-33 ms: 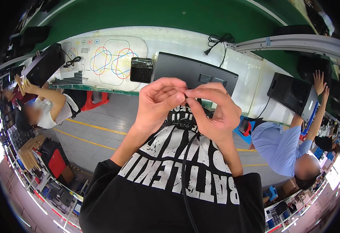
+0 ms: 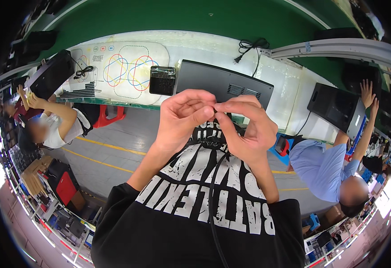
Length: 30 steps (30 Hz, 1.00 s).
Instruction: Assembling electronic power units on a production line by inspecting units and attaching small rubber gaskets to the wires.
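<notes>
Nearest: a black shirt (image 2: 195,210) with white lettering, and a thin black cable (image 2: 213,196) running up its front toward the hands. Above that, left hand (image 2: 182,118) and right hand (image 2: 247,127) raised together at chest height, fingertips meeting. Both curled narrow, thumbs and forefingers pinched on the cable's upper end right where the hands touch; too small to tell what that end looks like. Forearms bare, coming up from the sleeves.

Just beyond the hands, on the white tabletop (image 2: 284,76): a flat dark grey box (image 2: 222,82) with vent slots on its near side, and beside it to the left a small black glossy block (image 2: 162,80). Further left, a white sheet (image 2: 124,67) with coloured looping lines. Near the far edge, a black coiled power cord (image 2: 249,47).

At the sides, two other people: one in a white top (image 2: 59,127) at left, one in a blue shirt (image 2: 320,165) at right with both arms up against a dark panel (image 2: 336,109). Farthest: green floor (image 2: 195,15) behind the tabletop.
</notes>
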Available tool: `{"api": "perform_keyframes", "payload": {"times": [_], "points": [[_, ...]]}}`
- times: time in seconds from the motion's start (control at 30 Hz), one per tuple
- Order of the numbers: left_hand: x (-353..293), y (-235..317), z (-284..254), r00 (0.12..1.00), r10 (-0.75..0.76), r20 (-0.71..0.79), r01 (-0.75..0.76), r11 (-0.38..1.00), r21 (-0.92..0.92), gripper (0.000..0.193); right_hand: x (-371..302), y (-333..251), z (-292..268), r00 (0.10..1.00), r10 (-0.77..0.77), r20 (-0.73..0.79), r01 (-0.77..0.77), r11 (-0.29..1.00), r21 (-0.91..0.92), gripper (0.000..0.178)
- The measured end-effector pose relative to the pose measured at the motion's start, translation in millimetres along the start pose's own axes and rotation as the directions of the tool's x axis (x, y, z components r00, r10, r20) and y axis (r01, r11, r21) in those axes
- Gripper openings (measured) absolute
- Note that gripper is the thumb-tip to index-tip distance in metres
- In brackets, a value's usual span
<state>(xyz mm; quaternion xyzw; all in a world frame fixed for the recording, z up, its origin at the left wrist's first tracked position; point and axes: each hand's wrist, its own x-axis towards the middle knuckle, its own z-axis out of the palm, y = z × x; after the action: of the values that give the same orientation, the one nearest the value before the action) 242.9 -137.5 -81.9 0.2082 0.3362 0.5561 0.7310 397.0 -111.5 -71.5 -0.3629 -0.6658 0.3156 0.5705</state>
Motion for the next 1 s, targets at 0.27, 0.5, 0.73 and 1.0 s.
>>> {"api": "perform_keyframes", "payload": {"times": [0.27,0.5,0.73,1.0], "points": [[10.6,-7.6,14.3,0.996,-0.089,-0.004,0.088,0.986,0.143,0.026,-5.6,2.9,-21.4,0.993,-0.112,0.033,0.117,0.964,-0.238,0.031],[19.1,-22.2,25.6,0.943,-0.331,-0.020,0.324,0.933,-0.154,0.023,-14.6,7.1,-34.4,0.998,-0.003,-0.062,-0.009,0.979,-0.202,0.034],[29.3,-52.6,16.8,0.922,-0.387,-0.028,0.385,0.921,-0.059,0.023,-32.2,24.7,-49.2,0.987,0.061,-0.150,-0.102,0.952,-0.290,0.028],[48.0,-95.7,-25.4,0.898,-0.378,-0.224,0.413,0.900,0.141,0.023,-94.8,168.2,-134.4,0.958,0.260,-0.118,-0.266,0.659,-0.704,0.017]]}}
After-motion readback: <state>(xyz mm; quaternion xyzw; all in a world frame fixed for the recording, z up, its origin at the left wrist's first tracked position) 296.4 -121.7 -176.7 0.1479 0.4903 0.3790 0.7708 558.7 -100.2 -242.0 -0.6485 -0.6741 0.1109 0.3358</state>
